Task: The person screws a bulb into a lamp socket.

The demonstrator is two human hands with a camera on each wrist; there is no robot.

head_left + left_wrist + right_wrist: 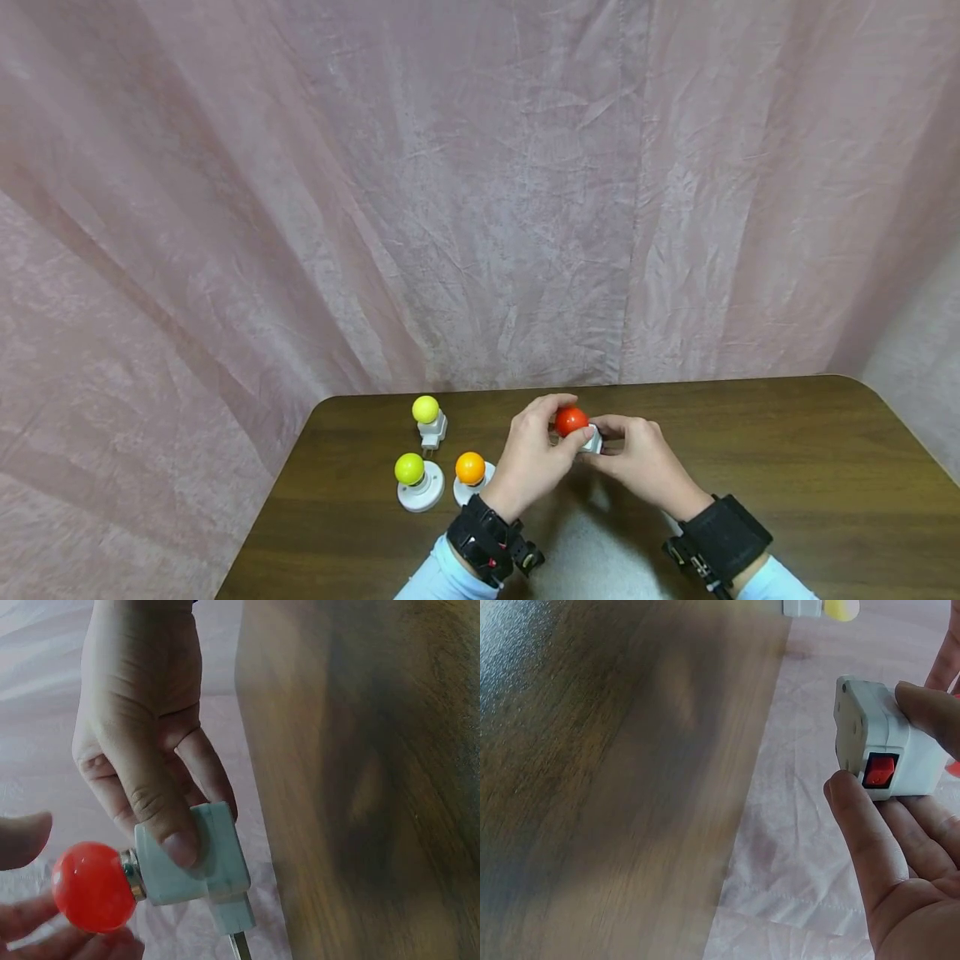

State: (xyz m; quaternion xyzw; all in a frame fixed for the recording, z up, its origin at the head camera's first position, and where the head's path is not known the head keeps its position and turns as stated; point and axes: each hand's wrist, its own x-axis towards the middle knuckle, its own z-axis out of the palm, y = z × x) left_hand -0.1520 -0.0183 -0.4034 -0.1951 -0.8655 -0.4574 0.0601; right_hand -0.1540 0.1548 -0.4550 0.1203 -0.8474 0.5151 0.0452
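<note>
My right hand [637,458] grips a white plug-in bulb socket [191,855], thumb on one face and fingers on the other. A red rocker switch [880,771] shows on its side, and a metal prong [240,945] sticks out of its plug end. The red light bulb [94,887] sits at the socket's mouth, a strip of metal base visible between them. My left hand [536,454] is around the bulb with curved fingers; in the left wrist view its thumb [24,840] stands slightly off the bulb. Both hands are raised above the table.
On the wooden table [787,475], left of my hands, stand a yellow bulb [426,409] in a white plug-in socket, a yellow-green bulb [409,469] on a round white base, and an orange bulb [470,468] on another. A pinkish curtain [480,208] hangs behind.
</note>
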